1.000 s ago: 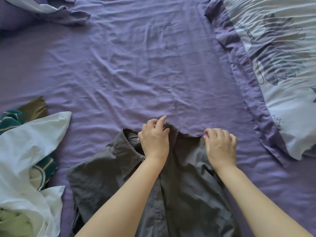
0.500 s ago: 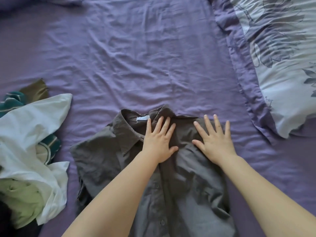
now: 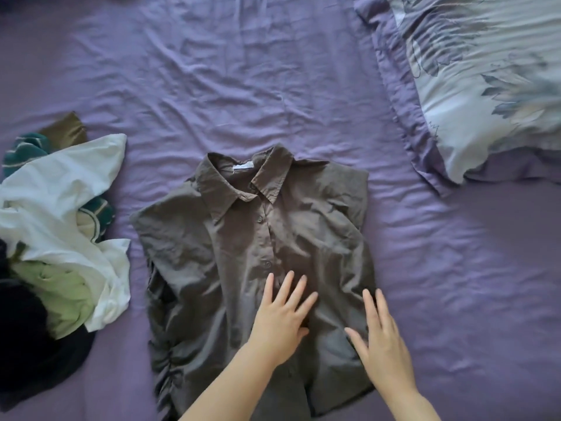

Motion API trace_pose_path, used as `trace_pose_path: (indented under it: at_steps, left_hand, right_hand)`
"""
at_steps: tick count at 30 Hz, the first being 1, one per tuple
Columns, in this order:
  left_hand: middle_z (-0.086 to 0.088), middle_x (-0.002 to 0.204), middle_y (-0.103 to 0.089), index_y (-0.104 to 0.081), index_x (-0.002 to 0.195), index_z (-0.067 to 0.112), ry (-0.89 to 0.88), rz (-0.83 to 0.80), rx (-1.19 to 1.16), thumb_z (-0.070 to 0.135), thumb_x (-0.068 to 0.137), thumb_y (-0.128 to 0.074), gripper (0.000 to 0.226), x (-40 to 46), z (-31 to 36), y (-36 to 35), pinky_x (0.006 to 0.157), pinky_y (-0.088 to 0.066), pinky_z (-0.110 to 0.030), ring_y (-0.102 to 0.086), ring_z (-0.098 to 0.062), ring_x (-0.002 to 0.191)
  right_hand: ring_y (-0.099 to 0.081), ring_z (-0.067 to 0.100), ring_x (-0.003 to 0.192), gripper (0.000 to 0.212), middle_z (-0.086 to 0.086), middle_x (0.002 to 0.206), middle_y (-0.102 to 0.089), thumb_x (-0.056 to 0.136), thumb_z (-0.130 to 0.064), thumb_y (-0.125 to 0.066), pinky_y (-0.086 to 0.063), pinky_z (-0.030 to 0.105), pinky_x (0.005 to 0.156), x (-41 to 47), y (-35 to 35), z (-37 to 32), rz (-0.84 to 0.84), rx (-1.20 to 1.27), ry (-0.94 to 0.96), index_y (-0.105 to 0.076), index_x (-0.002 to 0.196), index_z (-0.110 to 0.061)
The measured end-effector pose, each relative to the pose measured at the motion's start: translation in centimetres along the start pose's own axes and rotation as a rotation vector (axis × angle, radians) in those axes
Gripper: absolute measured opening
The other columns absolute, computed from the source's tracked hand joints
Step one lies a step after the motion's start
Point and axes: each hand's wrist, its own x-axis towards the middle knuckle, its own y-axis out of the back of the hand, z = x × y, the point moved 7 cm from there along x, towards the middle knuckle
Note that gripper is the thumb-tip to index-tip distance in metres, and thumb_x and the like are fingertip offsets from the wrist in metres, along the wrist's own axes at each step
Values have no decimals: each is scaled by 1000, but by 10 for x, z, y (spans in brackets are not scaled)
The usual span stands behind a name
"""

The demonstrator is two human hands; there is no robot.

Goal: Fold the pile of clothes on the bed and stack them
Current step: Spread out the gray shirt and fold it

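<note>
A grey-brown collared button shirt (image 3: 212,259) lies front up on the purple bed sheet (image 3: 243,86), collar pointing away from me, sides folded under. My left hand (image 3: 280,320) rests flat on the shirt's lower front beside the button line, fingers straight and spread. My right hand (image 3: 379,344) lies flat on the shirt's lower right part, fingers straight, close to its right edge. A loose pile of clothes (image 3: 57,238) sits to the left: a white garment on top, with green, teal-striped, olive and dark pieces under it.
A floral pillow (image 3: 485,86) with a purple border lies at the upper right. The wrinkled purple sheet stretches beyond the shirt and to its right.
Both hands let go of the collar, flattened, and slid down the shirt front from the collar to its lower part. The view tilted down, showing the whole shirt.
</note>
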Motion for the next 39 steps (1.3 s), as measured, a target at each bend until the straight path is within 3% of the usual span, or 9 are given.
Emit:
trace_pose_path:
  at_steps: [4,11,13,16,19,23,28,34,39]
  left_hand:
    - [-4,159,18,13,150,31,51,-75,92,58,87,-52,94,6,-16,-13,106,22,-61,18,-31,145]
    - [-12,159,15,2,153,24,79,-69,179,51,92,-49,85,-22,-2,-9,110,15,-60,21,-35,144]
    - [-14,160,-3,-16,152,21,10,20,125,49,94,-44,70,-28,24,-1,113,10,-58,9,-35,146]
    - [-10,131,-53,-61,117,16,-137,162,-36,49,84,-59,47,-43,78,7,112,-30,-50,-38,-33,135]
    - [-3,97,-64,-67,81,16,-142,211,-126,59,60,-75,49,-57,116,6,91,-51,-43,-61,-29,106]
    - [-7,103,-68,-69,77,14,80,103,-129,61,42,-82,60,-60,135,-8,87,-51,-56,-63,-31,107]
    - [-16,105,-68,-69,70,6,74,414,-513,6,59,-85,19,-54,123,15,88,-49,-60,-61,-40,109]
    - [10,121,-59,-71,88,10,168,445,-1110,6,82,-72,7,-70,81,34,99,-35,-10,-53,-2,119]
    - [5,114,-68,-66,80,23,238,389,-1408,4,84,-69,20,-76,67,40,102,-46,-33,-61,-5,112]
  right_hand:
    - [-46,25,128,82,7,142,-45,85,-47,-61,-42,35,96,-18,-3,32,-84,117,-129,-20,150,-19]
    - [-50,31,123,42,14,132,-56,99,-21,-45,-40,41,101,-48,-12,66,-62,447,-367,-44,140,-11]
    - [-55,31,116,36,12,122,-63,95,-17,-54,-43,40,96,-51,-15,68,-42,501,-413,-55,130,-10]
    - [-59,31,94,12,10,93,-67,90,-14,-61,-42,34,77,-61,-13,72,71,572,-435,-65,100,-8]
    - [-54,28,77,15,-3,73,-57,90,-17,-61,-30,28,62,-70,-4,72,218,648,-462,-50,79,-15]
    - [-62,20,85,13,-7,90,-68,90,-19,-61,-48,33,76,-79,-1,66,293,814,-455,-57,78,-23]
    - [-67,19,94,35,1,98,-72,95,-2,-41,-56,26,69,-83,0,60,235,1172,-422,-70,95,-21]
    - [-53,6,120,51,-8,129,-57,84,-3,-68,-44,25,97,-87,10,32,176,1021,-152,-54,128,-23]
    - [-61,19,99,38,-3,107,-58,79,-3,-71,-51,34,82,-86,19,13,396,766,-216,-58,112,-17]
